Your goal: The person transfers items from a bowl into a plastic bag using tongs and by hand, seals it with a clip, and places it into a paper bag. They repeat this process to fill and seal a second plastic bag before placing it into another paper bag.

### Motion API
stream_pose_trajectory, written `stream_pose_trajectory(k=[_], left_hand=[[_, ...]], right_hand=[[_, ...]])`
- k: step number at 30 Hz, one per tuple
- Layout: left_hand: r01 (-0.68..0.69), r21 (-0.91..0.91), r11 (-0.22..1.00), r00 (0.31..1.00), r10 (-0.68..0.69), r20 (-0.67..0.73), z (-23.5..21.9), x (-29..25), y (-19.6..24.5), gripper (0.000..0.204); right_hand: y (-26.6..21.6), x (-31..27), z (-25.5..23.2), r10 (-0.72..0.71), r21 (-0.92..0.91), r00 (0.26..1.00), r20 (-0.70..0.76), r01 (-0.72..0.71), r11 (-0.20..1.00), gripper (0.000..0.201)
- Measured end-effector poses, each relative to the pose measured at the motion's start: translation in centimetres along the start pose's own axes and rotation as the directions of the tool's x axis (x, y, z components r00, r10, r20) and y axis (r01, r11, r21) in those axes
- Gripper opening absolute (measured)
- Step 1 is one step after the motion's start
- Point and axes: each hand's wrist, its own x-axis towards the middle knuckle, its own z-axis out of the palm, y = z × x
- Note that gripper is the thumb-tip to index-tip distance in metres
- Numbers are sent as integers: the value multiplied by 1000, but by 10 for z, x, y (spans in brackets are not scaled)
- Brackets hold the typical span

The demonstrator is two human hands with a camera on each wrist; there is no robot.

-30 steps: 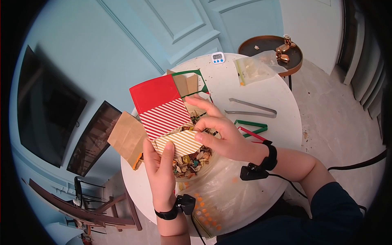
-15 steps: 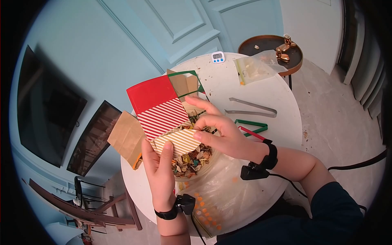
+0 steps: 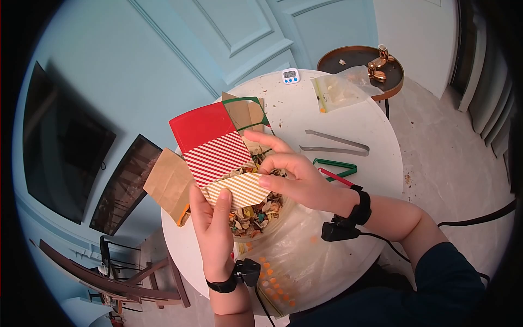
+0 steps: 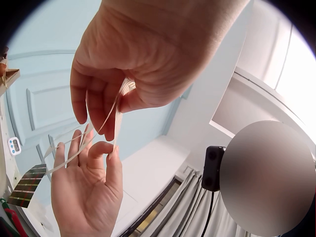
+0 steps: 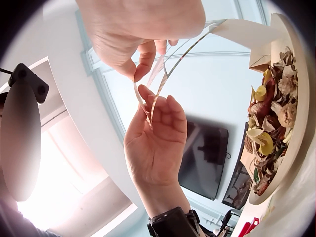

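A card box, opened out, with a red panel, a red-striped panel [image 3: 218, 158] and a gold-striped flap [image 3: 234, 192], is held up between both hands. My left hand [image 3: 213, 229] grips the flap's left part, thumb across its front. My right hand [image 3: 305, 185] pinches the flap's right end between thumb and index finger, other fingers raised. In the left wrist view a plaid panel [image 4: 28, 185] hangs from the card's far side. Beneath the card sits a round bowl [image 5: 297, 98] of dried petals and flower pieces [image 3: 259, 218], partly hidden by it.
Behind the card a kraft paper bag [image 3: 170, 188] leans at left. Metal tongs [image 3: 338, 150], a green clip [image 3: 335, 165] and a red clip lie at right. A white timer [image 3: 291, 76] and clear zip bag [image 3: 340, 92] are farther back; another clear bag [image 3: 310, 250] lies in front.
The red and red-striped panels have shifted slightly left, and the green-edged panel behind has tilted a little. Both hands keep nearly the same hold on the gold-striped flap.
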Motion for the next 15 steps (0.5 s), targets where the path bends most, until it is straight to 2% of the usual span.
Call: stream_pose_trajectory(k=[5, 8, 10, 11, 13, 14, 15], left_hand=[[5, -10, 1000, 1000, -5, 6, 3, -1, 1, 41], [-9, -13, 1000, 1000, 8, -20, 5, -3, 3, 39], [-56, 91, 994, 997, 61, -46, 5, -4, 2, 38], [-57, 91, 994, 997, 61, -46, 7, -5, 2, 38], [-67, 145, 987, 994, 78, -72, 9, -6, 3, 38], [-66, 145, 987, 994, 77, -72, 9, -6, 2, 38], [-72, 142, 987, 994, 83, -73, 9, -6, 1, 39]], right_hand=[[0, 0, 1, -24, 87, 1000, 3, 24, 996, 18], [1, 0, 2, -58, -14, 998, -11, 58, 998, 15], [0, -1, 4, -117, -207, 982, -147, 85, 975, 9], [-2, -2, 4, -117, -207, 982, -147, 85, 975, 9], [-4, -2, 4, -296, -449, 939, -176, 191, 873, 11], [-4, -1, 3, -392, -571, 911, -125, 257, 780, 14], [-4, -2, 4, -392, -571, 912, -125, 257, 780, 14]])
